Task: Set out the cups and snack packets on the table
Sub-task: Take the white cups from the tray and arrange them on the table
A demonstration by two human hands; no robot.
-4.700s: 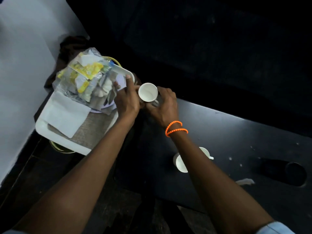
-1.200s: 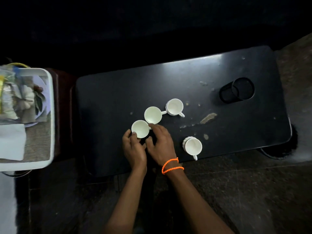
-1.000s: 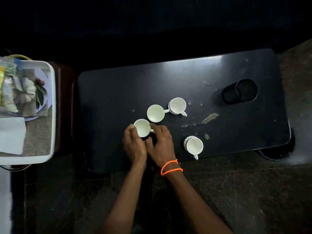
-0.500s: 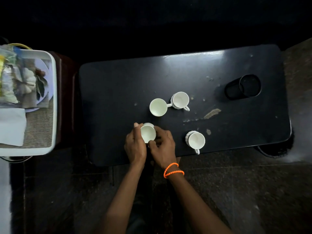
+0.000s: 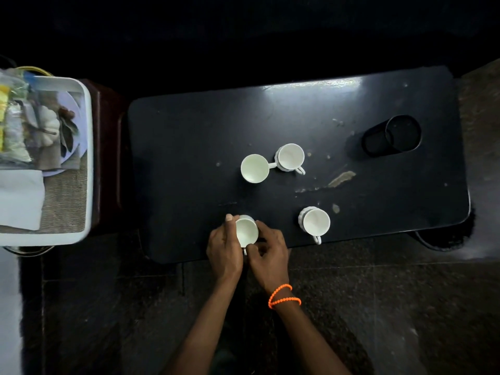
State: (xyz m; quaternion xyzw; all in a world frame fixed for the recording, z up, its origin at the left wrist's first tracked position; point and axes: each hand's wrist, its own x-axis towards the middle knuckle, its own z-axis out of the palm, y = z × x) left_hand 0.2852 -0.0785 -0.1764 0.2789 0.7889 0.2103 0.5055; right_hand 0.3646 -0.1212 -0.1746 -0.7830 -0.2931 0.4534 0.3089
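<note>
Several white cups stand on the black table [image 5: 189, 136]. Both hands hold one white cup [image 5: 245, 231] near the table's front edge: my left hand [image 5: 223, 246] wraps its left side and my right hand [image 5: 267, 251], with an orange bead bracelet at the wrist, pinches its handle side. Two more cups stand touching at the table's middle, a smooth one [image 5: 255, 168] and a ribbed one [image 5: 290, 157]. Another ribbed cup [image 5: 315, 222] stands to the right near the front edge. Snack packets [image 5: 12, 117] lie in the white tray [image 5: 88, 158] at far left.
A black cylindrical holder [image 5: 392, 135] lies on its side at the table's back right. The tray also holds a folded white napkin [image 5: 20, 198] and a woven mat, and rests on a dark stool. Dark stone floor lies in front of the table.
Both hands have drawn the held cup away from the two middle cups toward the table's front edge. Earlier the cup came from beside the tray at left.
</note>
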